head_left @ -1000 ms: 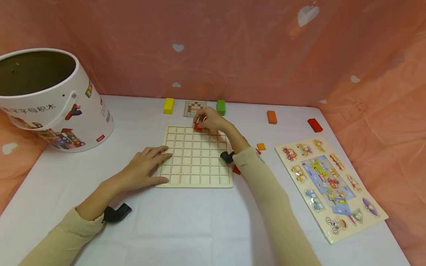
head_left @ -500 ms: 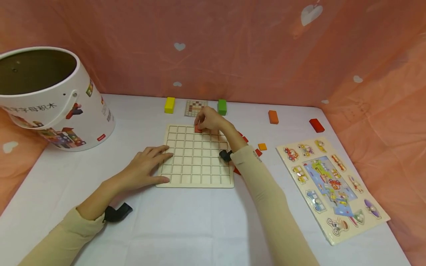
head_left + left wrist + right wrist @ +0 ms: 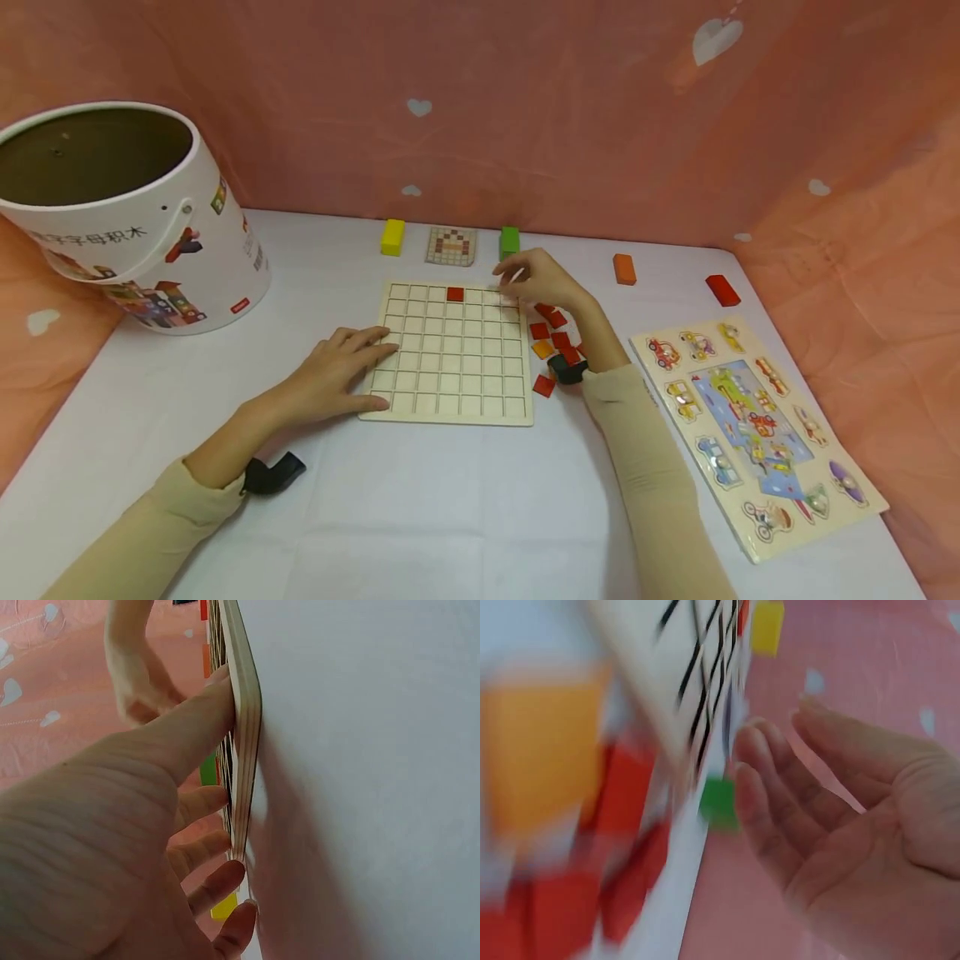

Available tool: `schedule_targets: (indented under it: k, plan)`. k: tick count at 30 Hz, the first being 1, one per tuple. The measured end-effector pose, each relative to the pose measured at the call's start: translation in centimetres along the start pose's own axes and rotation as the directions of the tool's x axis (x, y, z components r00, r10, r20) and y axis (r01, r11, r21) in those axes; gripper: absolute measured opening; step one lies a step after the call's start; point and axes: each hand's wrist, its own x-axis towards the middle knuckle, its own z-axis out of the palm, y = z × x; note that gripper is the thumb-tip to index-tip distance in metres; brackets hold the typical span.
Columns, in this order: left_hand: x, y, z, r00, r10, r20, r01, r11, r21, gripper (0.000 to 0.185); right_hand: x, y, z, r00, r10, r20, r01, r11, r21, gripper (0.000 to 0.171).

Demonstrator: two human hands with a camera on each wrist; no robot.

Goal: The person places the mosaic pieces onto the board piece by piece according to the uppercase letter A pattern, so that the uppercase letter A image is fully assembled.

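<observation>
A pale wooden grid board (image 3: 442, 358) lies on the white table, and one red square tile (image 3: 455, 294) sits in a cell of its top row. My left hand (image 3: 333, 375) rests on the board's left edge with fingers spread; in the left wrist view its thumb (image 3: 202, 720) lies along the board's edge (image 3: 246, 742). Over the board's top right corner hovers my right hand (image 3: 543, 279), fingers loosely bent and nothing between them. Below it, right of the board, lie several loose red tiles (image 3: 540, 331) and an orange tile (image 3: 542, 349).
Behind the board stand a yellow block (image 3: 392, 237), a small pattern card (image 3: 451, 246) and a green block (image 3: 509, 242). Farther right are an orange block (image 3: 624, 269), a red block (image 3: 722, 290) and a vehicle puzzle board (image 3: 667, 367). A white bucket (image 3: 217, 275) stands at left.
My right hand has let go of the red tile in the top row and moved right, toward the loose tiles. The left hand keeps its place on the board.
</observation>
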Motion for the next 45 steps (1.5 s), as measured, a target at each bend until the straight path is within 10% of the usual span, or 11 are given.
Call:
schedule_targets:
  k: [10, 45]
  plan:
    - [0.1, 0.1, 0.0, 1.0, -0.009, 0.008, 0.009, 1.0, -0.026, 0.08, -4.4, 3.8, -2.3, 0.993, 0.118, -0.002, -0.118, 0.992, -0.036, 0.031]
    - [0.0, 0.5, -0.3, 1.0, -0.015, 0.006, 0.015, 0.999, -0.034, 0.079, -3.2, 3.2, -1.7, 0.996, 0.064, -0.066, -0.071, 0.991, -0.117, 0.009]
